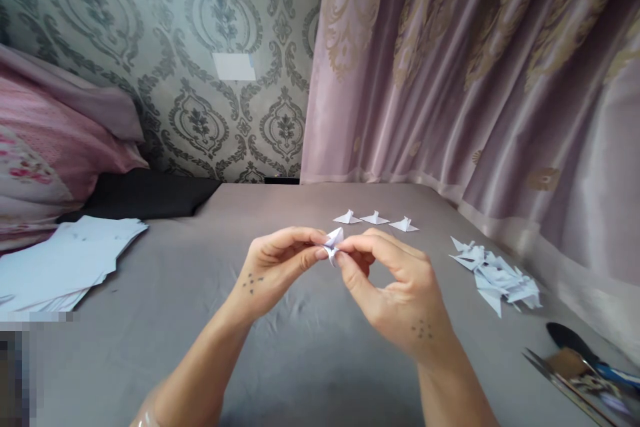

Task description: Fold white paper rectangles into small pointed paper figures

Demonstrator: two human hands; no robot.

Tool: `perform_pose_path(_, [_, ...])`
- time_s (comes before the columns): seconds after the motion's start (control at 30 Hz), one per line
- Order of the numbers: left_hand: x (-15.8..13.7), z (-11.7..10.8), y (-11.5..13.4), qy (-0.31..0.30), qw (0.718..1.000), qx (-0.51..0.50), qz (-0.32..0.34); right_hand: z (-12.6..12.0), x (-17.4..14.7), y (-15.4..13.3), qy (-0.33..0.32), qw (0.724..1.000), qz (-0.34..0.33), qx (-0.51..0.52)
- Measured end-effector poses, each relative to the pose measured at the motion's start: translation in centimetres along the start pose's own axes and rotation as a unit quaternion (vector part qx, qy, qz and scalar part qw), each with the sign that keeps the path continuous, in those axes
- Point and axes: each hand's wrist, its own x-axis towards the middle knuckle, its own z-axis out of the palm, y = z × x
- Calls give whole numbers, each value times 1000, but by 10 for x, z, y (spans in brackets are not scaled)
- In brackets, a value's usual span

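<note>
A small folded white paper piece [334, 237] is held up between both hands, above the grey cloth surface [300, 360]. My left hand [280, 263] pinches its left side between thumb and index finger. From the other side, my right hand [393, 277] grips it with thumb and forefinger. The fingertips cover part of the paper, so its full shape is hidden. Behind the hands, three folded paper birds [375, 217] stand in a row.
A heap of folded paper pieces [500, 277] lies on the right. Nearer are scissors or similar pointed metal tools [565, 380] and a dark-bladed tool [570, 340]. At left are stacked white sheets [65, 257] and a black cloth [150, 193]. A curtain [450, 80] hangs along the right.
</note>
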Motion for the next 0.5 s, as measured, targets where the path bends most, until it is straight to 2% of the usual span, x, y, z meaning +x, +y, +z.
perform_pose_path(0.2, [1, 2, 2, -29, 999, -23, -20, -3, 0, -1, -24, 1000, -10, 3])
perform_pose_path(0.37, [-1, 4, -1, -20, 998, -46, -29, 4, 0, -1, 47, 997, -56, -34])
perform_pose_path(0.5, [-2, 6, -3, -13, 998, -58, -27, 7, 0, -2, 62, 997, -43, -34])
